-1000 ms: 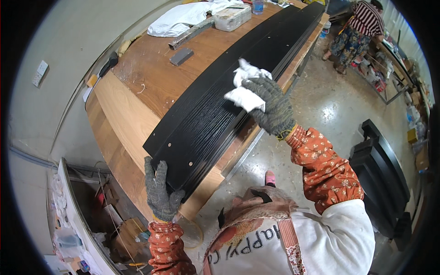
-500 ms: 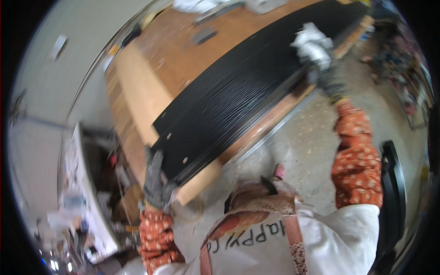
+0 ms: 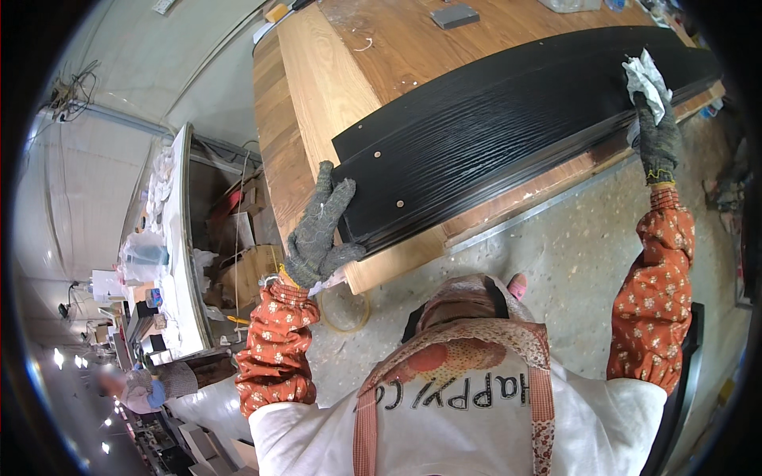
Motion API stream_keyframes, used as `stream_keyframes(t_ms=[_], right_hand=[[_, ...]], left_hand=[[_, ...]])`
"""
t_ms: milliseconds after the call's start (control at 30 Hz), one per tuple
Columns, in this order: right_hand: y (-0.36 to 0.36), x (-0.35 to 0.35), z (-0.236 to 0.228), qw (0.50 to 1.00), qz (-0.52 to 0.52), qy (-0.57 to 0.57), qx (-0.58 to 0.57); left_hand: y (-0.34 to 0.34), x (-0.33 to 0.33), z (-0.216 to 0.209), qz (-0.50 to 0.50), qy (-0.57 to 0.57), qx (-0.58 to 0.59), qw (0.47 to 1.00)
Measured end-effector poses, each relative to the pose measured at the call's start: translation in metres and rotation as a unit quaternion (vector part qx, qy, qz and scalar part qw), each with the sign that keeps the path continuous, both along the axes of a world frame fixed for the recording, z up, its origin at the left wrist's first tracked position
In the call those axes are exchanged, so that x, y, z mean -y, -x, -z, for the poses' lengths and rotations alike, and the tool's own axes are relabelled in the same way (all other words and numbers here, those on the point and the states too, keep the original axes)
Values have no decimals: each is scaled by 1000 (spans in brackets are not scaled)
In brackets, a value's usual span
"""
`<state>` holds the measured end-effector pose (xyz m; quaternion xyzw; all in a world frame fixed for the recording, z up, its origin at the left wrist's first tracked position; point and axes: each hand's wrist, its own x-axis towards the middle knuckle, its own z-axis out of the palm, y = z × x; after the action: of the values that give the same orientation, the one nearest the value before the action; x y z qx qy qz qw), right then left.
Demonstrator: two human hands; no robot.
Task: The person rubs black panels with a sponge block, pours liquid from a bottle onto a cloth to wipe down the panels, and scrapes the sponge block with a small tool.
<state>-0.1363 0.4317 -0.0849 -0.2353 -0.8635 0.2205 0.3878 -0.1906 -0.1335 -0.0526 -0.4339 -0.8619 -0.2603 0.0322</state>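
A long black wood-grained panel (image 3: pixel 476 131) with a curved far edge lies across a wooden worktable. My left hand (image 3: pixel 317 234), in a dark grey knit glove, rests against the panel's left end with its fingers stretched out and apart. Toward the panel's right end, my right hand (image 3: pixel 657 139), gloved alike, is closed on a crumpled white cloth (image 3: pixel 647 79) and holds it against the black surface. The fingertips of that hand are partly hidden by the cloth. Two small round light-coloured spots show near the panel's left end.
The wooden worktable (image 3: pixel 325 87) carries a grey block (image 3: pixel 455 16) at its far side. To the left stands a cluttered white-topped bench (image 3: pixel 184 293). A yellow hose loop (image 3: pixel 349 327) lies on the floor. Another person (image 3: pixel 147 390) is at the lower left. Black boards lean at the right.
My right hand has slid the white cloth rightward along the panel. My left hand stays at the panel's left end. The whole view has turned and shifted.
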Motion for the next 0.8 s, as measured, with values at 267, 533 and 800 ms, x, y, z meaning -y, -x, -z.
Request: stream_keyframes(t_ms=[267, 533, 800], right_hand=[[9, 6, 0, 999, 28, 27, -22], [-2, 168, -48, 952, -184, -207, -130], [-29, 215, -35, 901, -404, -151, -45]], left_hand=[[-2, -7, 0, -4, -24, -1, 1000], [-3, -28, 1, -10, -113, -50, 992], [-23, -33, 5, -43, -164, -25, 985]])
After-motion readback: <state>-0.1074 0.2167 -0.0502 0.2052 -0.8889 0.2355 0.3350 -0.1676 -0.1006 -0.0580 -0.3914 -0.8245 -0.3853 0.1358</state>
